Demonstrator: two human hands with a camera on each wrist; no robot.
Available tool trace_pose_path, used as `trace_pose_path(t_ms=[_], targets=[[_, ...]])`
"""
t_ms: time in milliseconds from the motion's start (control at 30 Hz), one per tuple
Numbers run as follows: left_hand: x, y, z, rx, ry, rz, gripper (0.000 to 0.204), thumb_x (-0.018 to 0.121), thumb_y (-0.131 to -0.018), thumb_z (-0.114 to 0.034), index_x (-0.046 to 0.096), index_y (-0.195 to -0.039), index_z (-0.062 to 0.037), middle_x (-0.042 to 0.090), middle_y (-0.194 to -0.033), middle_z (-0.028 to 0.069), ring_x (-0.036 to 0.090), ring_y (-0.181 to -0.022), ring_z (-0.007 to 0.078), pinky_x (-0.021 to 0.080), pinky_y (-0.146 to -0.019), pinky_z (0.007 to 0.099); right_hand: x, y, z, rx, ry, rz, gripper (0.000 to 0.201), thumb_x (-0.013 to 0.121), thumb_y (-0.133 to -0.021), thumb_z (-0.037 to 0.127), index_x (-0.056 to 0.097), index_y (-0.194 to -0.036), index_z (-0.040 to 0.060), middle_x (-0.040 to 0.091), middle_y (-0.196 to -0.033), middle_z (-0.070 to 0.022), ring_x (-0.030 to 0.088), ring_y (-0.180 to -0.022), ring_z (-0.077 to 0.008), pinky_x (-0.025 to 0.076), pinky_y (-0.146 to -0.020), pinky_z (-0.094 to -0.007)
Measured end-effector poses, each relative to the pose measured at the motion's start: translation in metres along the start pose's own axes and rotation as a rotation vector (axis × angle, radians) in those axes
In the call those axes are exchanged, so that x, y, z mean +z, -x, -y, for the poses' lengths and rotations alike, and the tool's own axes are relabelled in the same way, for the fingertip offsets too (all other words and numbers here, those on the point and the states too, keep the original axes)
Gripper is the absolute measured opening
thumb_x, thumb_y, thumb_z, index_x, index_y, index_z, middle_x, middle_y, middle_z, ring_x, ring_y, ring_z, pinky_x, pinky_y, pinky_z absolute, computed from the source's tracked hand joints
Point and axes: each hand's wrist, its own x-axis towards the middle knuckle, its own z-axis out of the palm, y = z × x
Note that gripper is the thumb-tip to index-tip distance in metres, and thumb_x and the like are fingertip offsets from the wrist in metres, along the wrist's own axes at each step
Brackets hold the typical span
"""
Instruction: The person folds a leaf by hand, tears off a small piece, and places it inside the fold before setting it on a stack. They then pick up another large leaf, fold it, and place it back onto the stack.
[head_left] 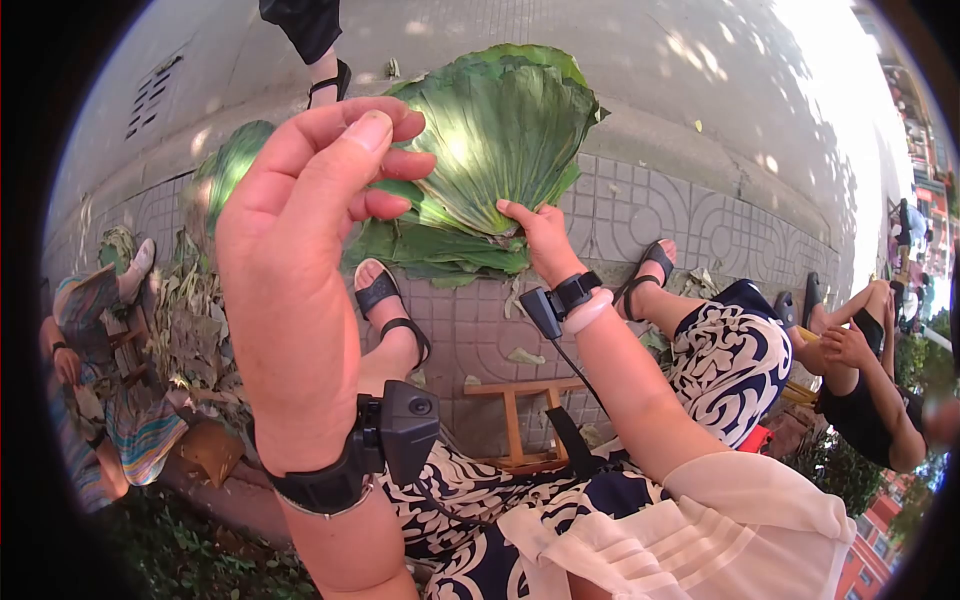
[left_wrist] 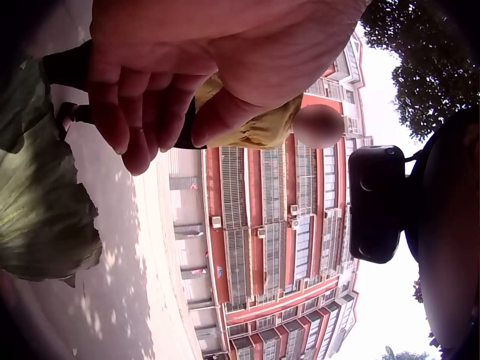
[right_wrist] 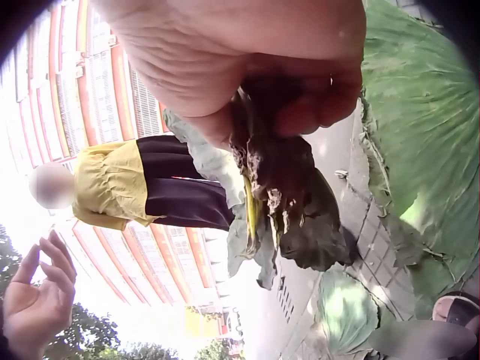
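My right hand [head_left: 545,236] grips a stack of large green lotus leaves [head_left: 505,135] at its gathered base, thumb on top. In the right wrist view the fingers close round the bunched, brownish torn ends [right_wrist: 274,176] of the leaves, which hang below the palm. My left hand [head_left: 305,200] is raised close to the camera, palm inward, with fingers loosely bent and nothing between them. In the left wrist view the same hand [left_wrist: 217,67] hangs in the air, apart from the leaf edge [left_wrist: 45,202]. More flat leaves [head_left: 440,250] lie on the paving under the held stack.
Another leaf pile [head_left: 235,170] and dry leaf scraps [head_left: 190,320] lie to the left. A low wooden stool [head_left: 512,420] stands between my legs. Seated people are at both sides, one in black [head_left: 870,390] at the right. Someone in a yellow top [right_wrist: 112,180] stands ahead.
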Motion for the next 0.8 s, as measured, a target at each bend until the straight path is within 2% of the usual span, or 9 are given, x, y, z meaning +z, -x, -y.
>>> trace_pose_path(t_ms=[67, 167, 267, 367, 467, 567, 667, 800], targets=[[0.000, 0.001, 0.000, 0.000, -0.008, -0.006, 0.033, 0.057, -0.095, -0.023, 0.062, -0.115, 0.0039, 0.066, -0.113, 0.0126, 0.063, -0.097, 0.0160, 0.046, -0.082, 0.0267, -0.040, -0.022, -0.044, 0.159, 0.132, -0.056, 0.027, 0.077, -0.080, 0.015, 0.069, -0.093, -0.0067, 0.068, -0.080, -0.0066, 0.060, -0.064, -0.0142, 0.047, -0.059, -0.0307], [0.001, 0.000, 0.000, 0.001, -0.022, -0.010, 0.033, 0.057, -0.095, -0.023, 0.062, -0.115, 0.0041, 0.067, -0.113, 0.0127, 0.063, -0.097, 0.0161, 0.046, -0.082, 0.0267, -0.066, -0.027, -0.066, 0.327, 0.313, -0.200, 0.026, 0.077, -0.079, 0.016, 0.069, -0.090, -0.0061, 0.064, -0.073, -0.0064, 0.055, -0.057, -0.0149, 0.045, -0.054, -0.0322], [0.002, 0.001, -0.001, -0.012, -0.037, -0.020, 0.033, 0.057, -0.095, -0.022, 0.062, -0.114, 0.0042, 0.067, -0.113, 0.0129, 0.063, -0.097, 0.0163, 0.046, -0.082, 0.0267, -0.071, -0.024, -0.071, 0.223, 0.383, -0.193, 0.027, 0.075, -0.080, 0.016, 0.068, -0.092, -0.0066, 0.067, -0.077, -0.0096, 0.061, -0.063, -0.0195, 0.048, -0.059, -0.0339], [0.006, -0.001, -0.003, -0.020, -0.046, -0.018, 0.033, 0.057, -0.095, -0.022, 0.062, -0.114, 0.0042, 0.066, -0.113, 0.0131, 0.063, -0.097, 0.0165, 0.046, -0.083, 0.0268, -0.078, -0.037, -0.090, 0.119, 0.659, -0.305, 0.028, 0.075, -0.081, 0.016, 0.069, -0.096, -0.0065, 0.070, -0.084, -0.0135, 0.066, -0.073, -0.0243, 0.051, -0.068, -0.0361], [0.007, -0.001, 0.000, -0.021, -0.049, -0.007, 0.033, 0.058, -0.095, -0.022, 0.062, -0.114, 0.0041, 0.066, -0.113, 0.0133, 0.063, -0.097, 0.0166, 0.046, -0.083, 0.0270, -0.073, -0.036, -0.095, 0.150, 0.464, -0.344, 0.031, 0.075, -0.080, 0.016, 0.068, -0.099, -0.0077, 0.072, -0.094, -0.0164, 0.068, -0.084, -0.0264, 0.051, -0.077, -0.0369], [0.007, -0.002, 0.002, -0.013, -0.036, -0.002, 0.033, 0.058, -0.095, -0.022, 0.062, -0.114, 0.0040, 0.067, -0.113, 0.0134, 0.063, -0.097, 0.0166, 0.046, -0.083, 0.0271, -0.060, -0.023, -0.079, 0.211, 0.198, -0.356, 0.036, 0.077, -0.079, 0.016, 0.066, -0.102, -0.0083, 0.071, -0.097, -0.0153, 0.067, -0.086, -0.0239, 0.050, -0.079, -0.0353], [0.007, -0.001, 0.002, -0.011, -0.035, -0.005, 0.033, 0.058, -0.095, -0.022, 0.062, -0.114, 0.0040, 0.067, -0.113, 0.0134, 0.063, -0.097, 0.0167, 0.046, -0.082, 0.0270, -0.050, -0.020, -0.067, 0.254, 0.172, -0.368, 0.038, 0.078, -0.078, 0.014, 0.063, -0.106, -0.0083, 0.069, -0.101, -0.0145, 0.065, -0.087, -0.0225, 0.050, -0.080, -0.0337], [0.008, -0.002, 0.002, -0.009, -0.038, -0.002, 0.033, 0.057, -0.095, -0.022, 0.062, -0.114, 0.0040, 0.067, -0.113, 0.0133, 0.063, -0.097, 0.0166, 0.046, -0.082, 0.0269, -0.041, -0.019, -0.069, 0.102, 0.072, -0.349, 0.039, 0.078, -0.077, 0.014, 0.062, -0.105, -0.0092, 0.068, -0.100, -0.0142, 0.064, -0.087, -0.0211, 0.049, -0.080, -0.0322]])
